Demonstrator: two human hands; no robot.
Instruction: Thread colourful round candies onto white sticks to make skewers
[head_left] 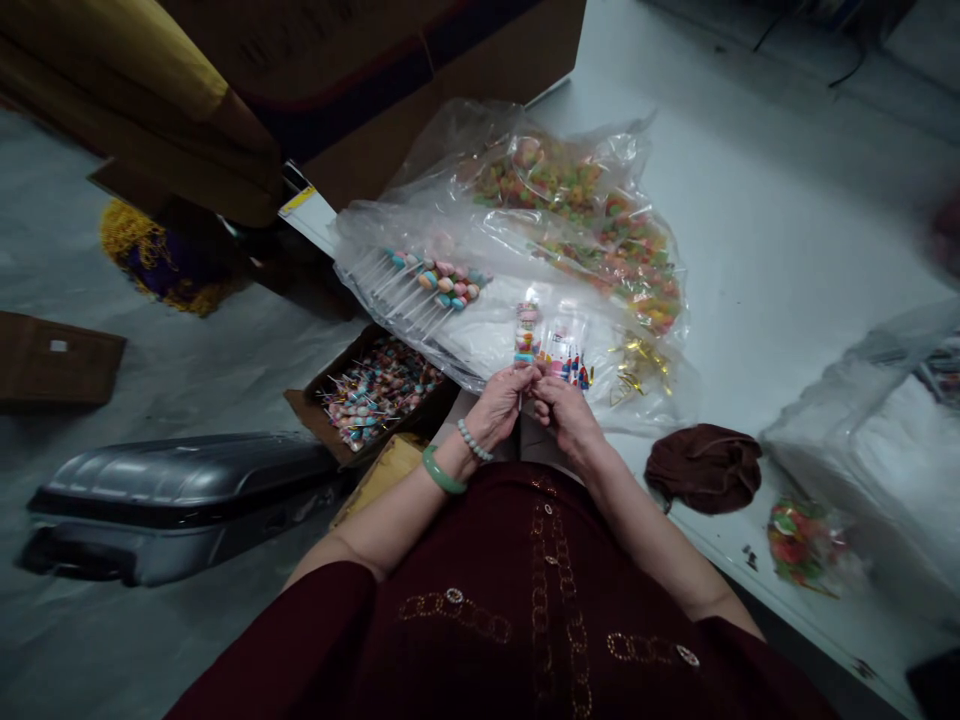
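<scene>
My left hand (508,396) and my right hand (561,400) meet at the near edge of the plastic sheeting, fingers closed around the lower end of a wrapped candy skewer (527,332). Its pastel candies stand above my fingertips inside a printed clear wrapper. Just right of it lie printed wrappers (564,345), with gold twist ties (641,368) farther right. Several unwrapped candy skewers (446,282) rest in a row on the plastic to the left. Behind them, a large clear bag (600,215) holds green, orange and red gummy candies.
Below the table's left edge, an open box (375,400) holds many wrapped skewers. A grey suitcase (187,500) lies at left. Brown cloth (703,468), a small candy bag (806,540) and a large plastic bag (877,420) are at right. A cardboard box (450,80) stands behind.
</scene>
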